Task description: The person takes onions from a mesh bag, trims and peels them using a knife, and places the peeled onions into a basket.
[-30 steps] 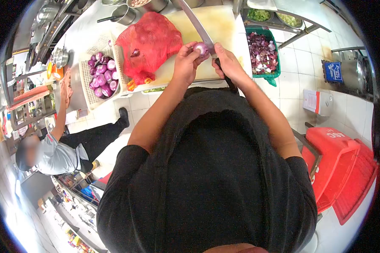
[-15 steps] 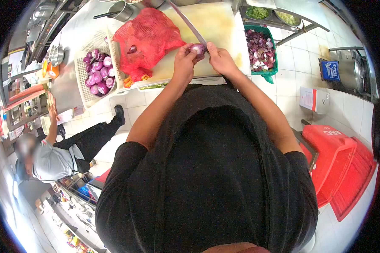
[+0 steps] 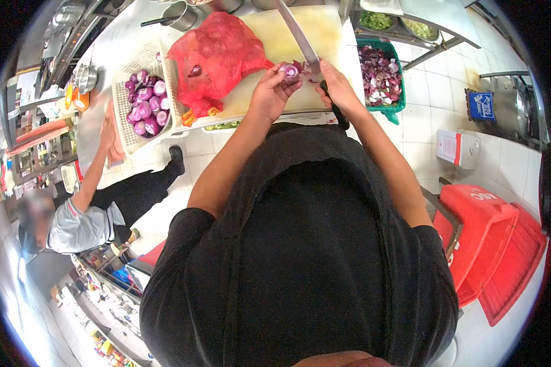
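Note:
My left hand [image 3: 272, 93] is closed around a red onion [image 3: 291, 72], its pale cut face turned up. In my right hand [image 3: 340, 87] is a large kitchen knife [image 3: 301, 38], its blade pointing away from me and to the left. A strip of purple onion skin [image 3: 304, 71] shows between the onion and the blade. Both hands are over the near edge of a yellowed cutting board [image 3: 278, 30]. Left of them, a red mesh sack [image 3: 217, 61] lies partly on the board.
A white plastic basket [image 3: 121, 122] holds several peeled onions [image 3: 144, 105] at left. A green crate [image 3: 381, 44] of onion skins stands right of the board. A co-worker [image 3: 82, 226] stands at far left, one hand on the counter. Red bins [image 3: 474, 211] are at right.
My right hand and the knife have moved right, away from the onion, and skin has come loose between them. The co-worker's arm has reached further along the counter toward the basket.

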`<state>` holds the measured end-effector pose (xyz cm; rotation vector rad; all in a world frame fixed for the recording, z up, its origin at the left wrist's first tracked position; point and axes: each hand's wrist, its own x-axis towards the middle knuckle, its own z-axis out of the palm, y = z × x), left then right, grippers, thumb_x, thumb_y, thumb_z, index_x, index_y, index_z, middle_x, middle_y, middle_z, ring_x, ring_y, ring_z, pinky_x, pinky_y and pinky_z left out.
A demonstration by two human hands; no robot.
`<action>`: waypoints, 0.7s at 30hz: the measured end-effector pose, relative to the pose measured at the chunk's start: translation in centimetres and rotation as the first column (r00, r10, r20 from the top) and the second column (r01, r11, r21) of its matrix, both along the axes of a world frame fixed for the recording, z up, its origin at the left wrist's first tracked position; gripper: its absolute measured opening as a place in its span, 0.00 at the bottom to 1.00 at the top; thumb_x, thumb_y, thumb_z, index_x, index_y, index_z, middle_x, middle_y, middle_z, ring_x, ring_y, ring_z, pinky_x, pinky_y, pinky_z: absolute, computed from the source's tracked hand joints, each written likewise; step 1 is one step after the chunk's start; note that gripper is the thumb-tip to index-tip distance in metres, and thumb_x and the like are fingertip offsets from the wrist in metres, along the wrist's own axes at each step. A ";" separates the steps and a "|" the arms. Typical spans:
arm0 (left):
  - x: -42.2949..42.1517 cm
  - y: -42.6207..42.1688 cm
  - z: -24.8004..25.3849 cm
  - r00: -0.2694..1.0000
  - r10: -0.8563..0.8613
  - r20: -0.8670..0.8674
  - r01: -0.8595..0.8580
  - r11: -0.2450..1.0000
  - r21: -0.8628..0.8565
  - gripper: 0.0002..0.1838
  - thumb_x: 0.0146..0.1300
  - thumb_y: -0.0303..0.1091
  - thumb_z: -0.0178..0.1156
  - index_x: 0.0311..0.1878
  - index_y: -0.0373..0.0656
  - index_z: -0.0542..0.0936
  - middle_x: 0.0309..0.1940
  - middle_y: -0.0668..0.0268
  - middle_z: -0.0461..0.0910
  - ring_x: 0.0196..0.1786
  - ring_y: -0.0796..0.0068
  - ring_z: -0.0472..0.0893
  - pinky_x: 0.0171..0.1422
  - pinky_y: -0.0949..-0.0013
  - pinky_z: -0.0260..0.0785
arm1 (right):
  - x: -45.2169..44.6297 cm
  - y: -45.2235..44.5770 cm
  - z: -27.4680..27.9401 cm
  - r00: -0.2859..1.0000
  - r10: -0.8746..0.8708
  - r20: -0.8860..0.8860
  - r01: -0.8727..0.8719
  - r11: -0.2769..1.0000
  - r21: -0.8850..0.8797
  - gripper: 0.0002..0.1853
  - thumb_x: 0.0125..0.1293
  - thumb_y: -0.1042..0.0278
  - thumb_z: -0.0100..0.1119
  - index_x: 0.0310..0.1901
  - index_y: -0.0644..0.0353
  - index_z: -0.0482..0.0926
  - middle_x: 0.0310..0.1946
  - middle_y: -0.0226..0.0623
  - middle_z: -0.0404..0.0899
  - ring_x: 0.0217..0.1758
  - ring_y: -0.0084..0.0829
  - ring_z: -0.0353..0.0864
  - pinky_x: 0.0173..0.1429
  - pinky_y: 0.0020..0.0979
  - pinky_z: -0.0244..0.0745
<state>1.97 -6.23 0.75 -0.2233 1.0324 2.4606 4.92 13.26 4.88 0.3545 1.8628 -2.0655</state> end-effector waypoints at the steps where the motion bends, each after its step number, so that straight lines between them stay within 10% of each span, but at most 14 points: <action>1: 0.1 0.1 0.2 1.000 -0.007 0.005 0.007 1.000 0.007 0.17 0.73 0.34 0.52 0.61 0.38 0.71 0.53 0.56 0.80 0.54 0.59 0.81 0.60 0.56 0.78 | 0.3 -0.1 0.5 1.000 0.020 -0.009 -0.021 0.999 -0.044 0.30 0.77 0.37 0.37 0.53 0.60 0.74 0.18 0.28 0.66 0.15 0.21 0.63 0.19 0.27 0.59; 6: 0.3 0.8 1.4 0.997 -0.071 -0.004 0.071 0.997 0.031 0.17 0.74 0.36 0.51 0.62 0.41 0.73 0.54 0.58 0.80 0.55 0.61 0.81 0.61 0.57 0.78 | 1.0 -0.3 2.0 0.993 0.071 -0.098 -0.084 0.988 -0.133 0.28 0.78 0.40 0.38 0.56 0.60 0.72 0.17 0.26 0.66 0.15 0.20 0.61 0.18 0.26 0.57; 13: 0.4 0.6 1.8 0.998 -0.023 0.065 0.021 0.999 0.031 0.17 0.73 0.37 0.55 0.61 0.43 0.73 0.50 0.60 0.81 0.48 0.62 0.83 0.55 0.60 0.80 | -0.3 0.7 -0.4 0.977 -0.074 -0.201 0.121 0.965 0.232 0.25 0.78 0.46 0.44 0.59 0.61 0.69 0.24 0.30 0.73 0.25 0.24 0.73 0.31 0.30 0.69; 21: 0.2 -0.2 0.9 0.995 -0.098 0.021 0.098 0.995 0.000 0.21 0.73 0.43 0.54 0.61 0.39 0.75 0.54 0.59 0.82 0.50 0.66 0.82 0.58 0.65 0.77 | 0.3 0.9 0.1 0.988 0.027 -0.155 -0.023 0.999 0.031 0.25 0.79 0.42 0.40 0.39 0.59 0.73 0.20 0.27 0.69 0.19 0.19 0.66 0.24 0.25 0.62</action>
